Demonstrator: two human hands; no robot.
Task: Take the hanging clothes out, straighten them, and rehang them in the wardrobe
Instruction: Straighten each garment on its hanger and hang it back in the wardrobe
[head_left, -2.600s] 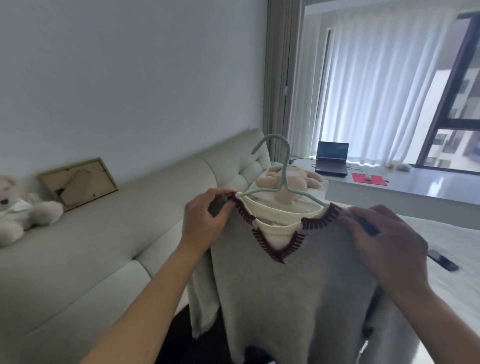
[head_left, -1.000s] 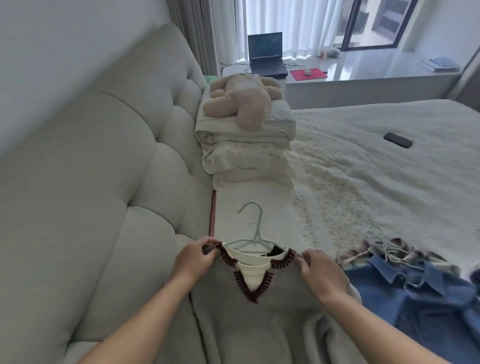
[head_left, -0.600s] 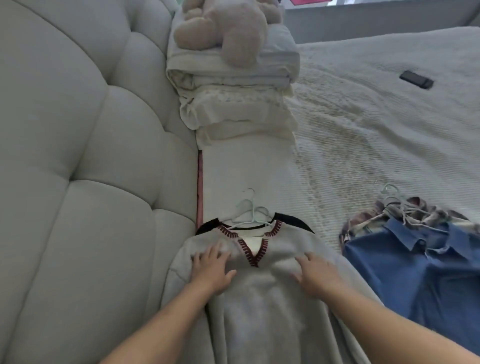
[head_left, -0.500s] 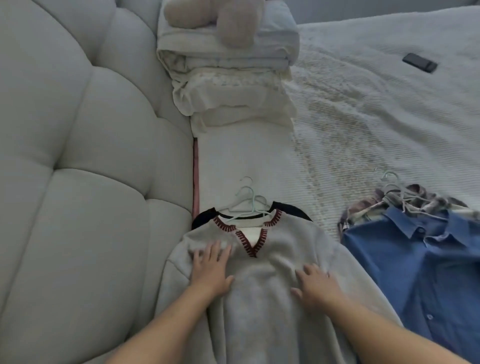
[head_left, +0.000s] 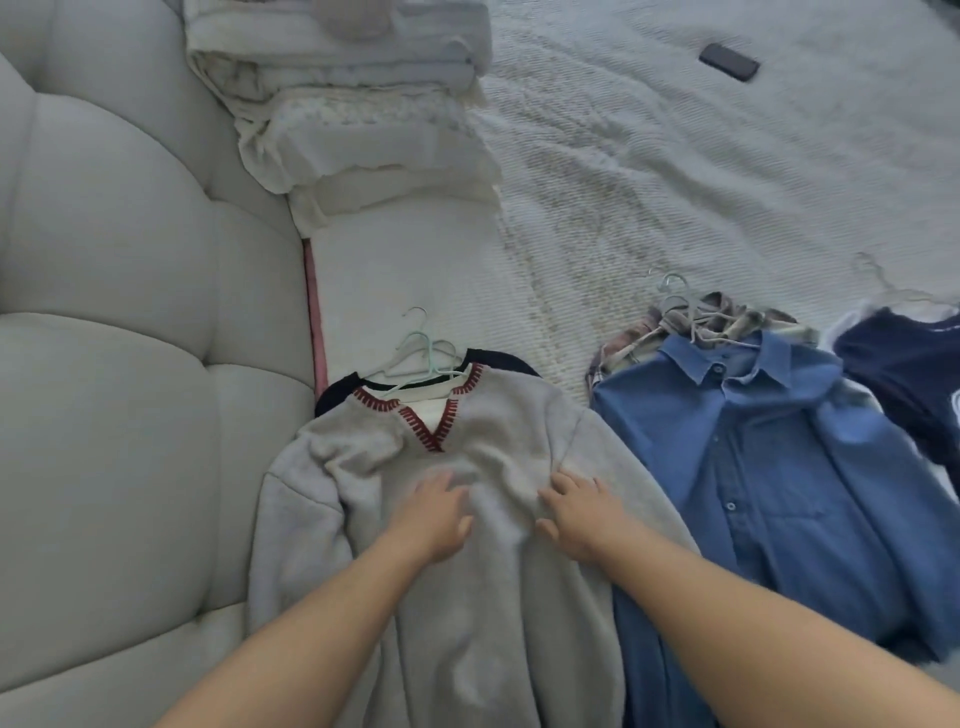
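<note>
Both hands lie flat on the chest of a grey knit sweater with a dark red stitched V-neck (head_left: 493, 447), which is spread face up on the white textured bedspread (head_left: 649, 171). The left hand (head_left: 434, 522) presses down with straight, slightly spread fingers and holds nothing; the right hand (head_left: 582, 517), just beside it, rests the same way, fingers extended and palm on the knit. The fabric between the two hands is bunched into soft folds. Beyond the fingertips, the sweater's neckline sits over a pale mint plastic hanger (head_left: 423, 358), with a black garment (head_left: 498, 358) showing at the shoulders beneath. To the right of the right hand lies a blue button-up collared shirt (head_left: 753, 467) on its own pale hanger, over a plaid garment (head_left: 634, 338), and further right a navy garment (head_left: 904, 374). To the left of the left hand rises a padded light grey headboard (head_left: 130, 364). Well beyond both hands sit folded white bedding (head_left: 353, 119) and a dark phone (head_left: 729, 61).
</note>
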